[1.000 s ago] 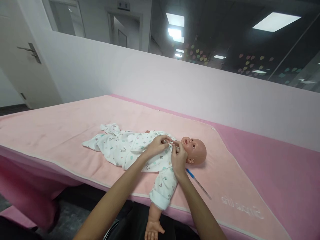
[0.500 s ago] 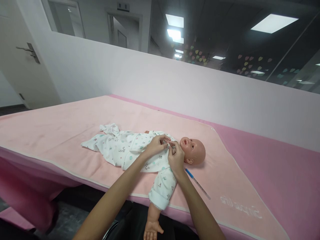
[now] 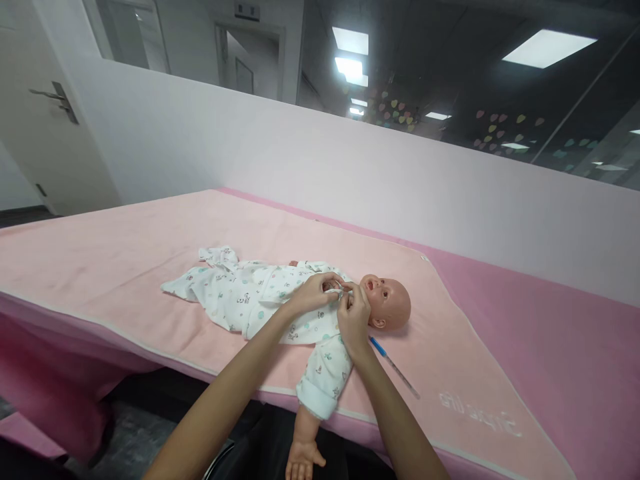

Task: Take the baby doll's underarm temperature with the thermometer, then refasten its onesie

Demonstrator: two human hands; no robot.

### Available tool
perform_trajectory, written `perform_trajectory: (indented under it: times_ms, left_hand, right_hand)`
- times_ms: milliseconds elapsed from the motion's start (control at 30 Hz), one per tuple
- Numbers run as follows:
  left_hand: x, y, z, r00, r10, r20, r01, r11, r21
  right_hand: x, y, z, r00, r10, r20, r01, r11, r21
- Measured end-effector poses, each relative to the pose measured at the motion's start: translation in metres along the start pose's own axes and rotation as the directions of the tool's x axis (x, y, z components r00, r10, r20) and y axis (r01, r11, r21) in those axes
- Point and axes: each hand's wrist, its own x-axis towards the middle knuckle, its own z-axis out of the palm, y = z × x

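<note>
A baby doll (image 3: 395, 308) lies on its back, its head to the right. It wears a white printed baby shirt (image 3: 324, 327) and matching trousers (image 3: 223, 293), whose leg ends lie flat. At the shirt's neckline, just below the doll's chin, my left hand (image 3: 315, 293) pinches the cloth with thumb and fingers. My right hand (image 3: 355, 317) meets it there, its fingers closed on the shirt's collar edge. The small white bit between my fingertips is mostly hidden. One doll arm (image 3: 305, 440) with a rolled cuff hangs over the table's near edge.
A pen with a blue cap (image 3: 379, 345) lies beside the doll's head. Under everything is a pale pink blanket (image 3: 150, 233) on a darker pink cover (image 3: 565, 327). A white wall (image 3: 300, 153) with a window above stands behind; a door (image 3: 55, 120) is at left.
Both hands have shifted very slightly to the right at the neckline, the left fingers more stretched toward the right hand. The doll and the pen lie as before.
</note>
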Motion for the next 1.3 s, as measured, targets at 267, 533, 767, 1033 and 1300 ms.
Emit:
perform_trajectory:
  times_ms: [267,533,767,1033,1300]
  left_hand:
    - [-0.013,0.0,0.002,0.973,0.08,-0.216,-0.024,0.968,0.251]
    - [-0.044,-0.01,0.0,0.926,0.255,-0.278,-0.065,0.835,0.547]
    - [-0.056,-0.011,0.005,0.848,0.312,-0.428,0.026,0.783,0.621]
    - [-0.059,-0.017,0.006,0.749,0.343,-0.566,0.075,0.805,0.588]
    - [-0.06,-0.014,0.008,0.786,0.32,-0.529,0.093,0.785,0.613]
  right_hand:
    - [-0.001,-0.001,0.001,0.996,-0.082,-0.018,0.082,0.996,-0.032]
    - [-0.003,-0.002,0.003,0.99,-0.116,0.077,0.127,0.98,-0.151]
    - [-0.005,-0.001,0.005,0.978,-0.2,0.055,0.208,0.943,-0.259]
    - [0.0,-0.016,0.025,0.816,-0.521,0.249,0.576,0.765,-0.287]
    - [0.001,-0.019,0.025,0.896,-0.403,0.185,0.439,0.867,-0.236]
